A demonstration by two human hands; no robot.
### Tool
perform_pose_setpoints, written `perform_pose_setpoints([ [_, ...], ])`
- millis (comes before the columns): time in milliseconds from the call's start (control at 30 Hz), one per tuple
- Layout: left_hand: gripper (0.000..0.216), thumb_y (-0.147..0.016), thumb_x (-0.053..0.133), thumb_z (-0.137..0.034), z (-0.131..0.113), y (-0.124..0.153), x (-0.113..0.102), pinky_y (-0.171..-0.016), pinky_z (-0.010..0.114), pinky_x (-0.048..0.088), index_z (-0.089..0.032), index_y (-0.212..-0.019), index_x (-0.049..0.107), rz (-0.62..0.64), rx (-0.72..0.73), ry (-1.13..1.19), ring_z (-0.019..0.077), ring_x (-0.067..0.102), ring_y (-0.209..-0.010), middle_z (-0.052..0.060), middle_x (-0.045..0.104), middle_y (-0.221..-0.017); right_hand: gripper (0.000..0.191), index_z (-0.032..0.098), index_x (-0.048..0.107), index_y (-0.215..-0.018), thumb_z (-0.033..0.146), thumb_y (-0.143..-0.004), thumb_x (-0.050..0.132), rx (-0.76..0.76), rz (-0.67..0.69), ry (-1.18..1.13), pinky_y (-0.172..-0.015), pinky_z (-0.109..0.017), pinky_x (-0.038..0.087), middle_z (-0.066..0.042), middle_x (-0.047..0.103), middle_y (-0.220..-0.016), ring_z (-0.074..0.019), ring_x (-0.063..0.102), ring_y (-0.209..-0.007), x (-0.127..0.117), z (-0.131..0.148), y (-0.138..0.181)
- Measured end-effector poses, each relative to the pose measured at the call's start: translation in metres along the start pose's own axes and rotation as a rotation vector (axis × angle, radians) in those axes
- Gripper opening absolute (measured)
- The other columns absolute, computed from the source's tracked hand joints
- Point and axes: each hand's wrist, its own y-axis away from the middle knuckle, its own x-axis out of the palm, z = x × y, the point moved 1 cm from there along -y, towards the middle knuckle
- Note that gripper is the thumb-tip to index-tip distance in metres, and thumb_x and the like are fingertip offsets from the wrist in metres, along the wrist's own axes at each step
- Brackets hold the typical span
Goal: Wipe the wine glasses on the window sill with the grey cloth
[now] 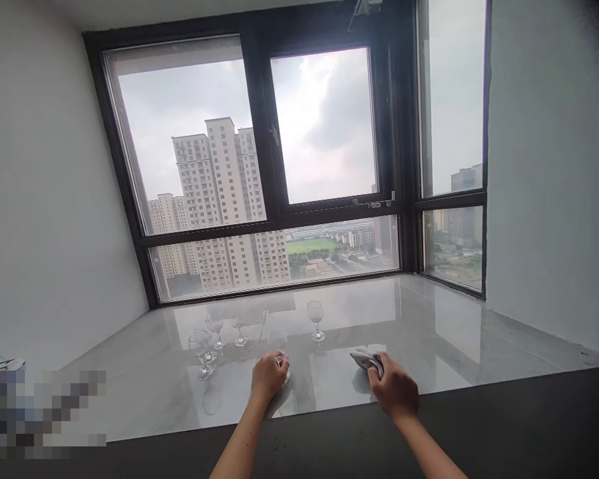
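Dark-framed windows (pixel 274 225) rise over a glossy pale sill (pixel 150 392), where four stemmed glasses (pixel 217 332) stand grouped at left and a lone glass (pixel 316 319) stands apart to their right. My left hand (pixel 269 378) is curled around a sixth glass (pixel 278 341) near the front edge; my right hand (pixel 393 384) pinches a folded grey-white cloth (pixel 364 359), well apart from it. I judge the held glass midway, the cloth not touching it; which of the five standing glasses are done or left, I cannot tell.
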Motion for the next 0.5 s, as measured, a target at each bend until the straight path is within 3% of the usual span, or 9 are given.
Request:
perform_pose_setpoints([
  [500,0.034,-0.093,0.041,-0.041,-0.0031,0.0009,-0.006,-0.079,0.026,0.042,-0.024,-0.104,0.068,0.014,0.016,0.004,0.0191,0.065,-0.098,0.007,0.072,-0.107,0.026,0.019,0.059,-0.108,0.027,-0.088,0.044,-0.001,-0.026,-0.026,-0.068,-0.028,0.032,-0.005,0.068,-0.093,-0.0196,0.06,-0.083,0.0049,-0.0025,-0.0009],
])
